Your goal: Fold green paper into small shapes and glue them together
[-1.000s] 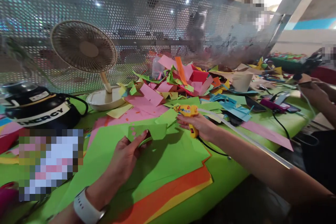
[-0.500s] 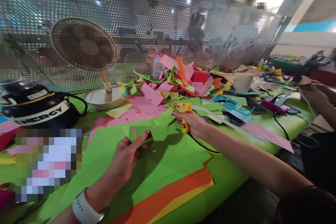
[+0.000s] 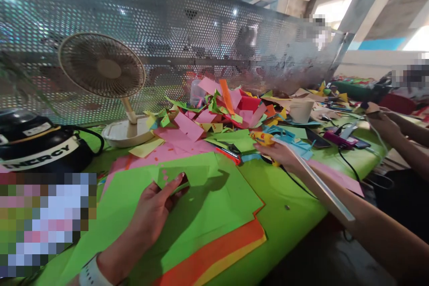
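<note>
My left hand pinches a small green paper piece with pink marks, above a large green sheet. Orange paper and yellow paper show beneath that sheet's front edge. My right hand is wrapped round a yellow glue gun, to the right of the green sheet. A long translucent glue stick runs back from the gun over the right forearm. A red and black cutter lies behind the sheet's back edge.
A fan and a black jug stand at the left. Coloured paper scraps heap up before the perforated screen. A paper cup and power bank sit to the right, near another person's hands.
My right hand has moved right with the glue gun, away from the green paper piece. The cutter has come into view. My left hand keeps its pinch. The view has shifted slightly.
</note>
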Motion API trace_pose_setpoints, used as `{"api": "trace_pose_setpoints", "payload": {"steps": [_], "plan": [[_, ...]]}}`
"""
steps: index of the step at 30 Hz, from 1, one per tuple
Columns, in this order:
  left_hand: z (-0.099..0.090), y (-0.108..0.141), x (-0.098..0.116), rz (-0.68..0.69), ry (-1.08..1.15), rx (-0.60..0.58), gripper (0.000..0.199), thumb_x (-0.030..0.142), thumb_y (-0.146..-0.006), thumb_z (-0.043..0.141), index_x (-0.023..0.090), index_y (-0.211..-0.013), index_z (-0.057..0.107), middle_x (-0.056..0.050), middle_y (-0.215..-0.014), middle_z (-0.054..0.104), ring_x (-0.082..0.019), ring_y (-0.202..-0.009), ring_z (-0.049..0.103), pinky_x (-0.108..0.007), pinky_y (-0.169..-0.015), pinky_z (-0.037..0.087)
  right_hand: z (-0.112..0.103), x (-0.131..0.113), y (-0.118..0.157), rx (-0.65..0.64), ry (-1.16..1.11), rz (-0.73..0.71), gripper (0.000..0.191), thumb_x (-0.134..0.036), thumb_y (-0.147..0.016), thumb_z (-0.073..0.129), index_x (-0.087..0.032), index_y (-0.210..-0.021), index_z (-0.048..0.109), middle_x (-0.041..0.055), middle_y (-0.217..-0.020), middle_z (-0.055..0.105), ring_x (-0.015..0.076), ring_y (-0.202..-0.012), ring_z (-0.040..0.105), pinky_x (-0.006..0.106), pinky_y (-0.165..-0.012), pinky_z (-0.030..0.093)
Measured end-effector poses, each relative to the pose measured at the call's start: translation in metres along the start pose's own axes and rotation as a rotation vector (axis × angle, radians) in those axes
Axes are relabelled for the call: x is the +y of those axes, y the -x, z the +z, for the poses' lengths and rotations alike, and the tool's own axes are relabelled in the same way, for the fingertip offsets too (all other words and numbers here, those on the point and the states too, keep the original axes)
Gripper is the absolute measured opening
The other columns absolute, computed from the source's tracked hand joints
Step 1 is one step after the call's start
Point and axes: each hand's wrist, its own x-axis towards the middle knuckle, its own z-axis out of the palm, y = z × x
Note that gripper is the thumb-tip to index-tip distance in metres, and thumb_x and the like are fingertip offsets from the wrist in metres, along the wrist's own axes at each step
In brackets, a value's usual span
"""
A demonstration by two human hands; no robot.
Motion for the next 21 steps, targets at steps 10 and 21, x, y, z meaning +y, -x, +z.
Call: {"api": "trace_pose_setpoints", "payload": {"steps": [10, 21], "plan": [[0.003, 0.0, 0.003, 0.009, 0.02, 0.006, 0.012, 0.005, -0.065, 0.076, 0.015, -0.066, 0.069, -0.003, -0.076, 0.074, -0.016, -0.07, 0.069, -0.022, -0.06, 0.06, -0.005, -0.01, -0.004, -0.196, 0.743, -0.385, 0.016, -0.032, -0.072, 0.064, -0.019, -0.081, 0.058, 0.0095, -0.087, 0.062, 0.0264, -0.085, 0.058, 0.035, -0.076, 0.043], [0.004, 0.0, 0.021, 0.053, 0.114, -0.021, 0.013, 0.007, -0.063, 0.077, 0.013, -0.063, 0.066, -0.004, -0.074, 0.074, -0.016, -0.073, 0.069, -0.027, -0.066, 0.058, 0.006, 0.0, -0.038, -0.538, 0.852, -0.608, 0.043, -0.034, -0.071, 0.063, -0.015, -0.109, 0.064, 0.0136, -0.107, 0.065, 0.0289, -0.099, 0.06, 0.045, -0.086, 0.047]]}}
